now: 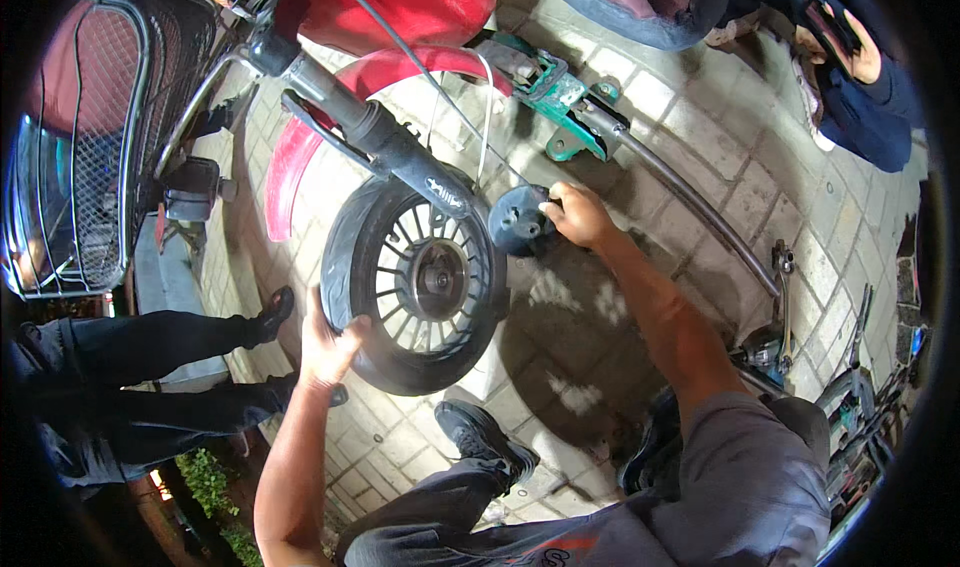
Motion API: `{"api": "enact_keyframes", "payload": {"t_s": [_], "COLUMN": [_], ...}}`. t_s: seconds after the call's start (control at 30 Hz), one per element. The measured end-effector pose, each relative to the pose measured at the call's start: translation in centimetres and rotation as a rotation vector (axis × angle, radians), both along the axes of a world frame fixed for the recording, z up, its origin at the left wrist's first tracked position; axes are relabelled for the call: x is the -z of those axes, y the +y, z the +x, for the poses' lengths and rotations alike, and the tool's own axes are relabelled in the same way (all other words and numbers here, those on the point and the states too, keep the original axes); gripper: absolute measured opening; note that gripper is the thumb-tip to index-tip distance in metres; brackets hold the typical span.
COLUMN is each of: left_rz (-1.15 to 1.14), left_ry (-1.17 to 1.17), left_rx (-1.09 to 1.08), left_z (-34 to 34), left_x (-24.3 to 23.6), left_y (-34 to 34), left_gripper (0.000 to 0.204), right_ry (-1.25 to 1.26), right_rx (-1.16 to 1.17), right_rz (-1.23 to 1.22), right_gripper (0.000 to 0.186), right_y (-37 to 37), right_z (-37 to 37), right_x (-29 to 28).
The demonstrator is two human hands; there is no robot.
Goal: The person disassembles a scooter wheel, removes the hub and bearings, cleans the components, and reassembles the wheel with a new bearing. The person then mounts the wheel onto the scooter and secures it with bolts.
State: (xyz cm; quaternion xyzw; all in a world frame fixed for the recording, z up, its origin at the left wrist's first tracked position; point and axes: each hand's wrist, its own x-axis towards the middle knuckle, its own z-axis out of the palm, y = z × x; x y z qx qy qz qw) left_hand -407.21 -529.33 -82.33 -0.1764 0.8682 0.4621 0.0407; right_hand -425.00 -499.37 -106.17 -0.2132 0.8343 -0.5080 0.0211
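Observation:
A spoked wheel with a black tyre (347,242) stands tilted between my hands, its metal hub (440,280) facing up toward me. My left hand (335,345) is wrapped around the tyre's lower left edge, thumb on the sidewall. In my right hand (582,215) is a dark round brake plate (514,229), gripped at its right rim, just right of the wheel and apart from the hub. A thin black cable (437,85) runs down to the plate. The dark fork leg (385,142) reaches over the wheel's upper part, below a red mudguard (287,187).
A green floor jack (560,97) sits beyond the wheel, its long handle (690,207) stretching right. Wrenches (784,302) and more tools (860,397) lie at the right. A wire basket (135,137) is at upper left. One person's legs (160,352) are at left; another person's hand (860,52) holds a phone.

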Motion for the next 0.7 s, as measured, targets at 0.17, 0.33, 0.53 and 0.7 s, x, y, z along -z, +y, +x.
{"api": "enact_keyframes", "payload": {"t_s": [0.17, 0.33, 0.53, 0.7], "left_rz": [-0.183, 0.015, 0.134, 0.238], "left_ry": [0.080, 0.037, 0.050, 0.038], "left_rx": [0.197, 0.228, 0.176, 0.149], "left_z": [-3.5, -7.3, -9.1, -9.7], "left_x": [0.2, 0.5, 2.6, 3.8], "left_y": [-4.8, -6.7, -11.0, -12.0], "left_gripper": [0.075, 0.076, 0.098, 0.074], "right_ry": [-0.441, -0.641, -0.532, -0.688], "right_rx": [-0.263, -0.152, 0.066, -0.055], "right_rz": [-0.069, -0.321, -0.235, -0.242], "right_gripper": [0.032, 0.030, 0.029, 0.026], "right_y": [0.7, -1.5, -6.8, -5.6], "right_z": [1.0, 5.4, 8.1, 7.6], "right_x": [-2.8, -2.3, -1.7, -2.8]}}
